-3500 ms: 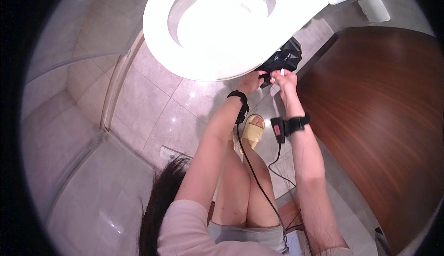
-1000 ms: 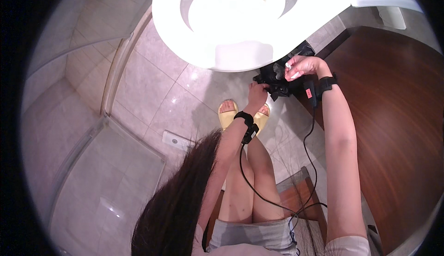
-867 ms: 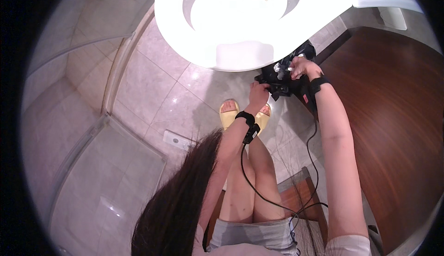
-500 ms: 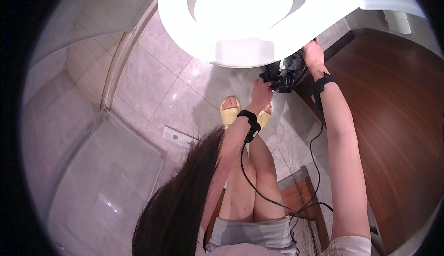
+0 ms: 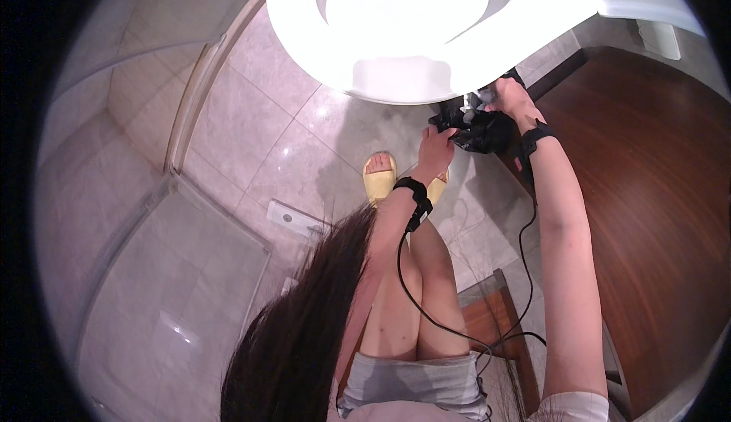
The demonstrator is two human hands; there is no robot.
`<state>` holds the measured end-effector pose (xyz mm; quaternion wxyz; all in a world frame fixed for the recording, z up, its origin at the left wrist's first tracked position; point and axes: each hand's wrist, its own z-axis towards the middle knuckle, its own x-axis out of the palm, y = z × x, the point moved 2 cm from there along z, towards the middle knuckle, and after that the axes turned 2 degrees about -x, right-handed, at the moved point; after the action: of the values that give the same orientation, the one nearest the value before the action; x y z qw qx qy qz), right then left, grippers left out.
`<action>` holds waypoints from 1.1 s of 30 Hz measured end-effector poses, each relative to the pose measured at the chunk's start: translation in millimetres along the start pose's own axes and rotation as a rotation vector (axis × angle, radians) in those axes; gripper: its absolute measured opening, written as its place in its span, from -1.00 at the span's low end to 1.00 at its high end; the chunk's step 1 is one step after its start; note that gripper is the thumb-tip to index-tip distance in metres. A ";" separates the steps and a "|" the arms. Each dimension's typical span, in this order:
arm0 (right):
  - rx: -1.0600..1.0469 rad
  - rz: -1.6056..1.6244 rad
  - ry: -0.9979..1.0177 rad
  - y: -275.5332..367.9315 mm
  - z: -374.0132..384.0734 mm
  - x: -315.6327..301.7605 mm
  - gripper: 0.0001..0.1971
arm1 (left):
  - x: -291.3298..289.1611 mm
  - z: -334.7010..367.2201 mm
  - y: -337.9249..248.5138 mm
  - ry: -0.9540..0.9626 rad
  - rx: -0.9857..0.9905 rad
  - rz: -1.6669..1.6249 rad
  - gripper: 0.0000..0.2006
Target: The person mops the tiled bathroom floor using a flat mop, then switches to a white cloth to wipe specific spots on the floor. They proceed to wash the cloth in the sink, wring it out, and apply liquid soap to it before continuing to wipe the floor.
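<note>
A black plastic bag hangs or stands just below the right front of the white toilet. Its mouth is crumpled and spread, with whitish, crumpled bits visible inside. At the bag's near left edge, my left hand pinches the plastic between its fingers. My right hand grips the far right side of the bag, its fingers curled and partly hidden by the black plastic. Whether a bin stands under the bag cannot be made out.
A dark brown wooden cabinet fills the right side, close to my right forearm. Glass shower panels stand on the left. A floor drain lies in the tiles, near my feet in yellow slippers. Black cables run from my wrist straps.
My right hand has come slightly nearer, with black plastic now showing beyond it. The bag bulges more to the right. My left hand keeps its hold at the near edge.
</note>
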<state>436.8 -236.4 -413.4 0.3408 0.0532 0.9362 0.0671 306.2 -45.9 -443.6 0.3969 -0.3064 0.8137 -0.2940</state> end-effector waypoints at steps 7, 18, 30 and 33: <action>0.177 -0.087 -0.263 -14.8 7.7 5.3 -0.78 | 0.2 -1.7 3.1 0.013 -0.015 0.025 -0.64; 0.350 0.166 -0.176 14.9 -24.7 -18.2 -0.79 | -4.7 -5.6 4.9 0.069 -0.131 -0.142 -0.59; 0.352 0.278 -0.380 3.3 -12.3 -4.6 -0.70 | 4.5 0.3 16.7 0.106 -0.275 -0.345 -0.77; 0.617 0.769 -0.800 -35.9 -19.2 -12.8 -0.71 | -1.3 6.8 0.2 0.193 -0.259 -0.413 -0.76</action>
<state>432.2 -275.3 -396.6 0.5846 0.5026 0.6267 -0.1134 312.5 -46.5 -446.6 0.2064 -0.4848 0.7988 -0.2903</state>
